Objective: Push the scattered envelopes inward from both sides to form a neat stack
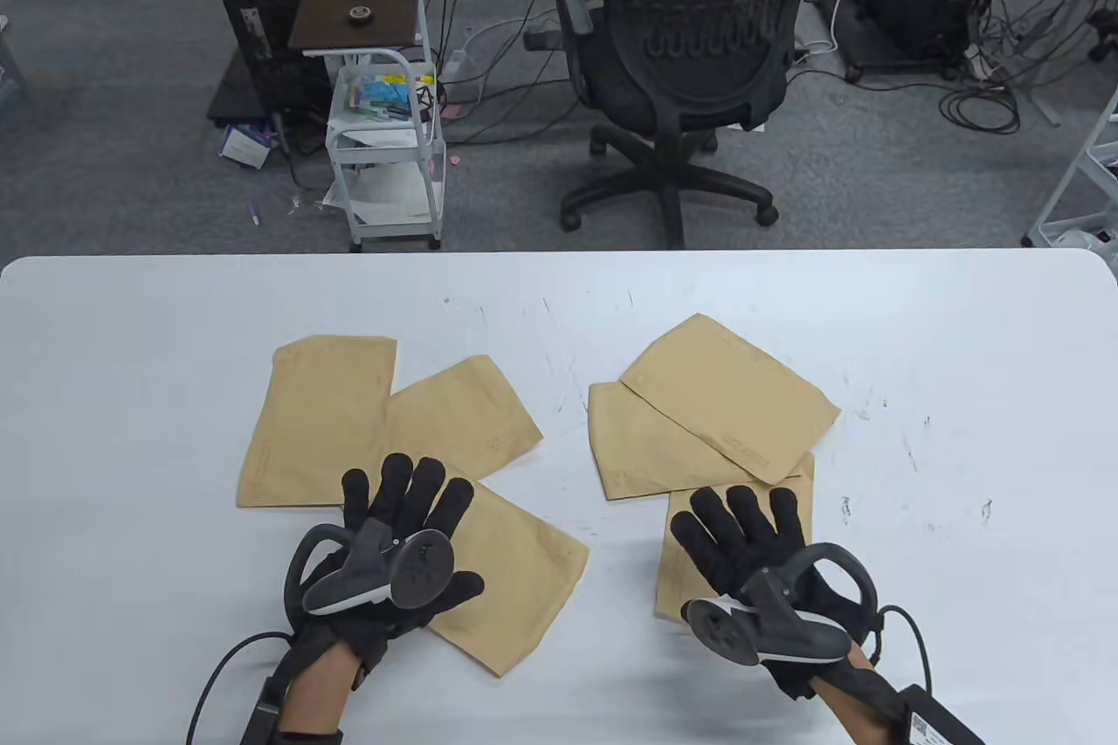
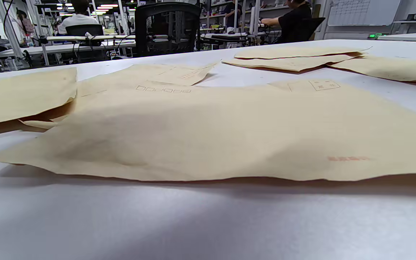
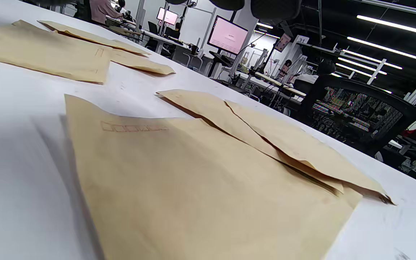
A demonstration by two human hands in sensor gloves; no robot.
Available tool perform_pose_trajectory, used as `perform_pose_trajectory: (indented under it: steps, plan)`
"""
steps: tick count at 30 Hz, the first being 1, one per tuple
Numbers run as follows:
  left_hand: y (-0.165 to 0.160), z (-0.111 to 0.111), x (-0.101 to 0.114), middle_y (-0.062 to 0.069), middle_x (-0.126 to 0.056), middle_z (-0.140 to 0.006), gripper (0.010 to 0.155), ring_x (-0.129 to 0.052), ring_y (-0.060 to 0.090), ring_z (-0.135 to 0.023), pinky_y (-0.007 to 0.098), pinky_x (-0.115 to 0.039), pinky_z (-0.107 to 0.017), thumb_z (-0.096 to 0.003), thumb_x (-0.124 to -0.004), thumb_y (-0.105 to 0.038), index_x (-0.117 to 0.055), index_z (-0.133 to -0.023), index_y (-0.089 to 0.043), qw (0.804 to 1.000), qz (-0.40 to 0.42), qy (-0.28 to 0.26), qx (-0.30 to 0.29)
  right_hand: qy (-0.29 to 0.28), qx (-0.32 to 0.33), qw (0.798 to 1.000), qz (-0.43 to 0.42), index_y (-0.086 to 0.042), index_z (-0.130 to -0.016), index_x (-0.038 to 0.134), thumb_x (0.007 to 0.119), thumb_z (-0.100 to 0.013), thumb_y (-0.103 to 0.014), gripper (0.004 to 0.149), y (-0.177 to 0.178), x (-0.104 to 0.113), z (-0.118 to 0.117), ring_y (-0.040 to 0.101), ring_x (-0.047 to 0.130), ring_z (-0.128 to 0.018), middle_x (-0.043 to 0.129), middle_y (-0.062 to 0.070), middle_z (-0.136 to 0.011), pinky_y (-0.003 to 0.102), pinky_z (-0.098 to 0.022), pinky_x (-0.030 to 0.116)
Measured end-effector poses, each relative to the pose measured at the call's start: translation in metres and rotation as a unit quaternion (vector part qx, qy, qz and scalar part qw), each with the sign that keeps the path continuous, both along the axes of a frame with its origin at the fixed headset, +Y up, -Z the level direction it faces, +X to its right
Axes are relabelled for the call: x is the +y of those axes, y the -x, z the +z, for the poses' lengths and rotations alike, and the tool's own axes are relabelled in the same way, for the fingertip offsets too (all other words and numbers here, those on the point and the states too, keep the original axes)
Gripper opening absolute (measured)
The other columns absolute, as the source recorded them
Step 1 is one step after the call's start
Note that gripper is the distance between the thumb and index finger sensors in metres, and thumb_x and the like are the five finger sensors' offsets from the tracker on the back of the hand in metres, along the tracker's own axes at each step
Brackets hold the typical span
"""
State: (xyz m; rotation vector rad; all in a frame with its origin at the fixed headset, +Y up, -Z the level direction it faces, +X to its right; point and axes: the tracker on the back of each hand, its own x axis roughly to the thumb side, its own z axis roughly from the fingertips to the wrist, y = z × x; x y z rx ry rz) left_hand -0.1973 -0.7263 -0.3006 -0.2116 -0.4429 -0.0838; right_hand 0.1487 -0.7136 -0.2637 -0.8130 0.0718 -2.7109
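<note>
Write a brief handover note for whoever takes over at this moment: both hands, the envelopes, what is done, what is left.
Left hand: fingers spread, flat over the left envelope cluster.
Right hand: fingers spread, flat over the nearest envelope of the right envelope cluster.
Envelopes: six, in two loose overlapping groups of three on the white table, bare table between.
Done: no stack yet.
Left: push both groups inward and square them up.

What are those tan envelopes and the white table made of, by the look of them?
The envelopes look like matte kraft paper: dull tan, thin, with edges that curl and ripple off the surface in the wrist views. The table looks like smooth white laminate or plastic, with a faint sheen and dark scuff marks; which one is unclear.
</note>
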Motion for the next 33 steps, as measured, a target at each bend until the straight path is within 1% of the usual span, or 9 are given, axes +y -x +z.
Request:
perform_pose_trajectory:
  steps: [12,19,22,23,26,28,29,31,33]
  plan:
    - [0.001,-0.004,-0.008,0.016,0.007,-0.115,0.095,0.004,0.051,-0.106,0.077,-0.005,-0.068,-0.0425,-0.046,-0.073,0.002,-0.110,-0.025,0.999,-0.007,0.036,0.011,0.019,-0.023,1.000,0.005,-0.011,-0.112,0.026,0.056,-0.047,-0.055,0.084,-0.011,-0.006,-0.008,0.057,0.040,-0.102,0.027,0.026,-0.119,0.080,-0.067,0.031]
    - [0.006,-0.007,-0.014,0.016,0.008,-0.115,0.095,0.004,0.051,-0.106,0.076,-0.004,-0.068,-0.0426,-0.046,-0.073,0.002,-0.109,-0.025,0.997,-0.014,0.064,0.029,0.025,-0.018,0.999,0.014,-0.011,-0.112,0.027,0.056,-0.047,-0.055,0.083,-0.009,-0.009,-0.006,0.057,0.040,-0.102,0.027,0.026,-0.119,0.080,-0.067,0.031]
    - [0.008,-0.008,-0.006,0.016,0.008,-0.115,0.096,0.004,0.050,-0.106,0.076,-0.004,-0.068,-0.0426,-0.047,-0.073,0.002,-0.109,-0.025,0.998,-0.013,0.052,0.031,0.020,-0.024,0.999,0.008,-0.011,-0.112,0.026,0.056,-0.047,-0.055,0.084,-0.010,-0.002,-0.008,0.057,0.039,-0.103,0.026,0.026,-0.119,0.080,-0.068,0.031]
    - [0.009,-0.010,-0.001,0.015,0.008,-0.115,0.095,0.004,0.050,-0.107,0.076,-0.005,-0.069,-0.0425,-0.047,-0.073,0.001,-0.110,-0.026,0.999,-0.006,0.042,0.032,0.012,-0.026,1.000,-0.005,-0.012,-0.112,0.027,0.056,-0.047,-0.055,0.084,-0.011,0.006,-0.011,0.057,0.040,-0.103,0.027,0.026,-0.120,0.080,-0.068,0.031]
    - [0.018,-0.032,0.018,0.014,0.007,-0.116,0.095,0.003,0.049,-0.108,0.076,-0.006,-0.070,-0.0425,-0.047,-0.073,0.001,-0.110,-0.026,0.997,0.012,0.021,0.079,0.017,-0.046,0.998,-0.036,-0.012,-0.113,0.029,0.057,-0.048,-0.055,0.083,-0.014,0.026,-0.027,0.057,0.042,-0.103,0.029,0.025,-0.120,0.081,-0.068,0.033]
    - [0.027,-0.044,0.018,0.015,0.006,-0.116,0.095,0.002,0.050,-0.107,0.076,-0.007,-0.070,-0.0429,-0.047,-0.073,0.001,-0.110,-0.026,0.993,0.021,0.029,0.111,0.027,-0.069,0.996,-0.052,-0.012,-0.113,0.029,0.060,-0.048,-0.056,0.084,-0.019,0.034,-0.045,0.057,0.043,-0.103,0.029,0.025,-0.121,0.080,-0.069,0.035]
    - [0.031,-0.048,0.014,0.016,0.006,-0.116,0.095,0.002,0.050,-0.107,0.076,-0.007,-0.070,-0.0429,-0.047,-0.073,0.001,-0.110,-0.026,0.991,0.026,0.038,0.128,0.031,-0.086,0.994,-0.056,-0.012,-0.113,0.029,0.061,-0.047,-0.056,0.085,-0.024,0.034,-0.055,0.057,0.043,-0.103,0.029,0.025,-0.121,0.080,-0.069,0.035]
    - [0.035,-0.050,-0.006,0.016,0.005,-0.116,0.095,0.002,0.050,-0.107,0.076,-0.007,-0.070,-0.0431,-0.048,-0.073,0.000,-0.110,-0.025,0.989,0.041,0.050,0.132,0.053,-0.130,0.988,-0.056,-0.012,-0.113,0.025,0.063,-0.046,-0.057,0.089,-0.037,0.023,-0.072,0.057,0.040,-0.104,0.025,0.025,-0.120,0.081,-0.068,0.033]
    - [0.041,-0.053,-0.031,0.015,0.003,-0.116,0.093,-0.001,0.049,-0.108,0.075,-0.008,-0.071,-0.0431,-0.051,-0.071,-0.004,-0.110,-0.026,0.988,0.002,0.089,0.126,0.090,-0.162,0.982,-0.032,-0.011,-0.112,0.024,0.064,-0.046,-0.057,0.090,-0.053,-0.001,-0.082,0.058,0.037,-0.103,0.023,0.026,-0.120,0.081,-0.068,0.031]
